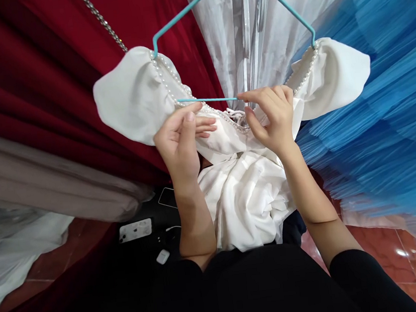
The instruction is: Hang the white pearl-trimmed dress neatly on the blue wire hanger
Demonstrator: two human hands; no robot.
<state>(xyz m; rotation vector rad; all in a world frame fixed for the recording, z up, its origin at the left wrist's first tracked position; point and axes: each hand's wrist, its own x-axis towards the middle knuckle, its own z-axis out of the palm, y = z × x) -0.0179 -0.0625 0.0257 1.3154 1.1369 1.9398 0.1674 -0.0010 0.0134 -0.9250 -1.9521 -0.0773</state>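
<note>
A white dress with puffed sleeves and a pearl-beaded neckline hangs in front of me on a light blue hanger. The hanger's thin lower bar crosses the neck opening. My right hand is closed at this bar, index finger laid along it and thumb lower down; part of its grip is hidden. Just below the bar's left part, my left hand lies against the bodice near the pearl edging, its fingers stretched out and slightly apart. The gathered skirt drops between my forearms.
Dark red fabric hangs at left, above a greyish drape. Blue ruffled tulle fills the right side. A phone and a small white case lie on a black surface at lower left. Red floor tiles show at lower right.
</note>
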